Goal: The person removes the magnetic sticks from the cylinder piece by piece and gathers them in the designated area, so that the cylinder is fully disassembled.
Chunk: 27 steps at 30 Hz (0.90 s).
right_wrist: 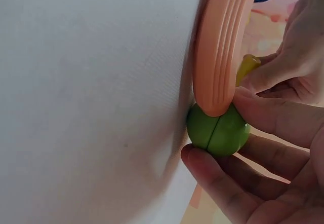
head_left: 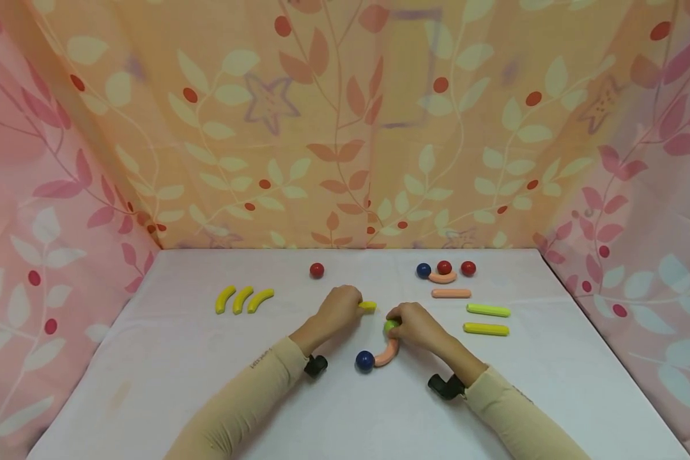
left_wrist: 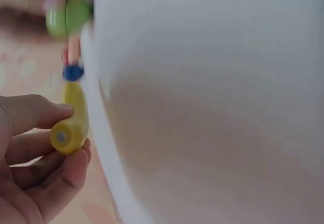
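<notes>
My left hand (head_left: 339,308) pinches a curved yellow piece (left_wrist: 76,117) between thumb and fingers, one round end facing the left wrist camera. To its right, my right hand (head_left: 416,324) grips a green ball (right_wrist: 217,130) with thumb and fingertips, low over the table. A curved salmon-pink piece (right_wrist: 223,46) with grooves along it meets the green ball at one end. At its other end sits a dark blue ball (head_left: 365,361), on the table in front of the hands.
Three curved yellow pieces (head_left: 243,299) lie at the left. A red ball (head_left: 317,270) sits at the back. Back right are a blue ball (head_left: 423,271), two red balls (head_left: 468,268), a curved pink piece (head_left: 443,278) and a straight pink stick (head_left: 451,293). Nearer lie two yellowish sticks (head_left: 486,329).
</notes>
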{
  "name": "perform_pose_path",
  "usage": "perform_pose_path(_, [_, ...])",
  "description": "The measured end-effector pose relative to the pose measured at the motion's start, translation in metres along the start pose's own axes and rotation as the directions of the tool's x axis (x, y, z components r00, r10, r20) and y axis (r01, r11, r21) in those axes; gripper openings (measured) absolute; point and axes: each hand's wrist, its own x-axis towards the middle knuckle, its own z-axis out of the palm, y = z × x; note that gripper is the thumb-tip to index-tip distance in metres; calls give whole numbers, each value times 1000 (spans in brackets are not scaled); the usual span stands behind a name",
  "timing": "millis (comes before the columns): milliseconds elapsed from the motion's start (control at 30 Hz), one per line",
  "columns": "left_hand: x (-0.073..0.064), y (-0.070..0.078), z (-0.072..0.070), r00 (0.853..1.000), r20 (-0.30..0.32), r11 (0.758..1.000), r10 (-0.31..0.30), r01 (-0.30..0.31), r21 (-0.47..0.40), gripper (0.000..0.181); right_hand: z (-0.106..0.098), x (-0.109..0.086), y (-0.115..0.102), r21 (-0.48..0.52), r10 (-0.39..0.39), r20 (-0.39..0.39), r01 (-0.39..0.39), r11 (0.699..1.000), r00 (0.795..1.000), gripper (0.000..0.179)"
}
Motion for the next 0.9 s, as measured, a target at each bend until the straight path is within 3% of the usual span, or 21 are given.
perform_pose_path(133, [0, -11, -9, 993, -60, 992, -99, 94, -83, 18, -2, -1, 2, 1, 21, 12, -21, 1000, 1000, 29])
perform_pose_path(300, [-3, -26, -21, 986, -85, 972, -142, 123, -202, 20, -3, -1, 4, 5, 21, 21, -21, 1000, 1000, 31])
perform_pose_path(567, [-15, -47, -37, 964, -139, 952, -227, 190, -239, 22, -4, 0, 4, 13, 34, 30, -34, 999, 999, 31])
perform_pose_path(900, [-33, -84, -51, 931, -112, 911, -348, 308, -273, 28, -4, 0, 4, 14, 30, 30, -30, 999, 999, 30])
